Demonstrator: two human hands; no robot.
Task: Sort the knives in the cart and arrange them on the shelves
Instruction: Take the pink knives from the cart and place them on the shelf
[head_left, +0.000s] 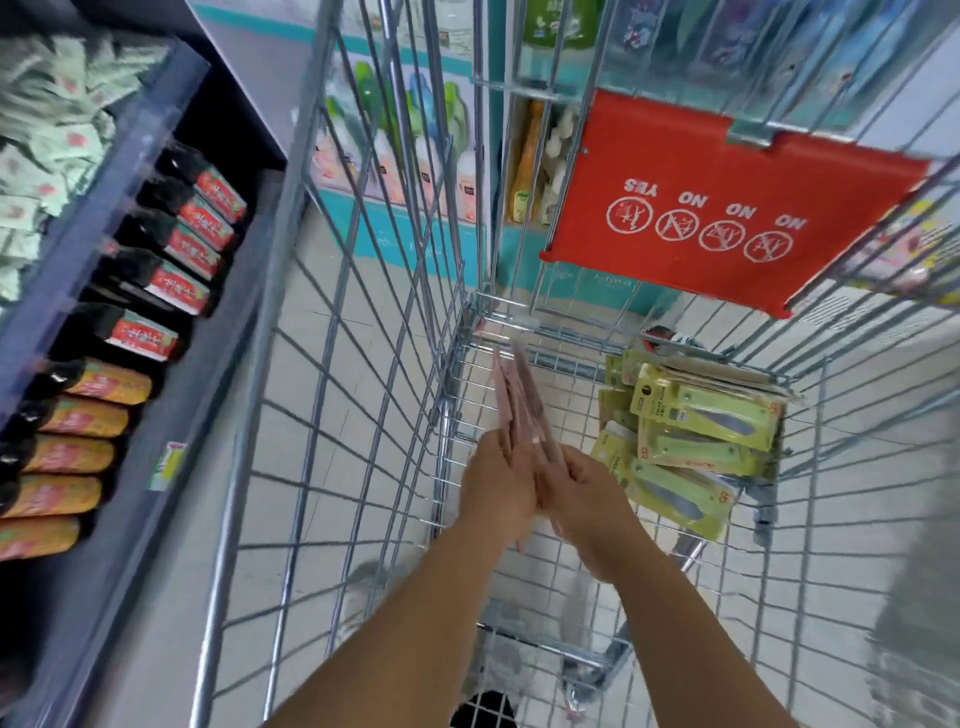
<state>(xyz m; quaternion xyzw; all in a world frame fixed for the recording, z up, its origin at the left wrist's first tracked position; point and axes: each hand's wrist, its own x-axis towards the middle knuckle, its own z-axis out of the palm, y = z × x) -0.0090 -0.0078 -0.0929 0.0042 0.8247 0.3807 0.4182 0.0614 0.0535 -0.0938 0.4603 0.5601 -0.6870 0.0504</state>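
Note:
Deep inside a wire shopping cart (363, 364), my left hand (501, 486) and my right hand (587, 499) press together around a stack of pink knife packs (514, 400). The stack stands on edge and points away from me, blurred by motion. To the right, on the cart floor, lies a loose pile of green knife packs (691, 441), each showing a knife under clear plastic. My right hand is just left of that pile, not touching it.
A red child-seat flap (727, 208) with warning icons hangs at the cart's far end. On the left stands a dark shelf (130, 171) with black bottles (171, 260) and orange-labelled bottles (78, 431). Pale tiled floor shows below; more shelves stand beyond the cart.

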